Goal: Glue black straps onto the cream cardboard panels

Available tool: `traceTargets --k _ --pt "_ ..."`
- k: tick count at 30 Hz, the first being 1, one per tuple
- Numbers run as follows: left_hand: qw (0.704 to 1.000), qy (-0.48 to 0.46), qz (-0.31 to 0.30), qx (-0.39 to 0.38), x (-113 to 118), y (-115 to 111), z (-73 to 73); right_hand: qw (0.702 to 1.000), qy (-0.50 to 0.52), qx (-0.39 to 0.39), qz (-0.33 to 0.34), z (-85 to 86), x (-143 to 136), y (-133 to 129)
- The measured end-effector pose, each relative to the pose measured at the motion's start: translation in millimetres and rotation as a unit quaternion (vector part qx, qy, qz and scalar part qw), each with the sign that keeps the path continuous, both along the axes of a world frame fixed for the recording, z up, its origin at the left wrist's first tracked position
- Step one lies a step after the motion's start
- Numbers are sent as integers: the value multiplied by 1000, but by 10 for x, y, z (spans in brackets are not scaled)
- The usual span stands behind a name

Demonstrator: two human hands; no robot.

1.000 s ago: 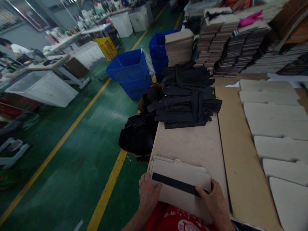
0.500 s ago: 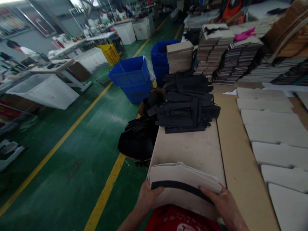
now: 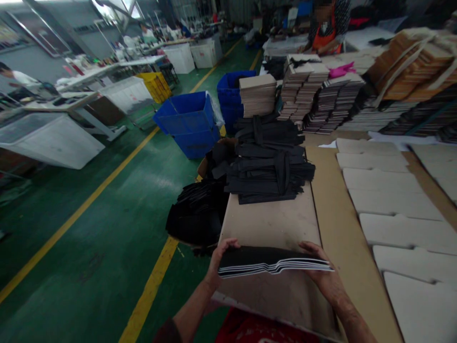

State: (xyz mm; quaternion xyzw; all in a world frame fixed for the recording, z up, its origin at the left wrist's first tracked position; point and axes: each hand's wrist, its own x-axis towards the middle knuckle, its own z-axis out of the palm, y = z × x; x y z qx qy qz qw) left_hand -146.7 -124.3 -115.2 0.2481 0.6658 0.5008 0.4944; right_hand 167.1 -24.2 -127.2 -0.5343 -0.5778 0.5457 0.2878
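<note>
A small stack of flat panels [image 3: 271, 259], black on the upper face and showing white layered edges, spans the space between my hands above the near end of the table. My left hand [image 3: 222, 262] grips its left end, fingertips over the far side. At the right end my right hand [image 3: 319, 267] holds it, with the thumb side up and the fingers partly hidden beneath. Beyond the stack, bundles of black strips [image 3: 271, 162] lie on the brown tabletop [image 3: 271, 219].
Beige panels [image 3: 396, 228] lie in an overlapping row at right. Stacked boards [image 3: 300, 85] stand behind the strips, near a person in an orange apron [image 3: 325, 35]. Left of the table are a container of black pieces [image 3: 196, 214], blue bins [image 3: 189, 124] and green floor [image 3: 117, 219].
The panels have been tipped, so a black face and the layered edges show instead of the beige face with a black band. My hands have risen slightly; the view has shifted.
</note>
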Motion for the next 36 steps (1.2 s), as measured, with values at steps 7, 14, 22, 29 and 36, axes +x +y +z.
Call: traceTargets --k 7,14,22,29,36 --pt "997 35 -65 30 -95 -11 93 998 40 -29 -25 94 -176 38" --pt "990 99 -95 -25 -101 214 125 998 2 -49 -35 294 -167 104" --pt "969 -16 -222 -110 472 756 195 986 -82 -90 -113 502 436 311" --pt "956 40 -239 -166 888 793 -89 972 -178 -129 -88 229 810 254" --pt "920 162 -242 -261 933 771 -19 959 -231 -158 -50 183 782 326"
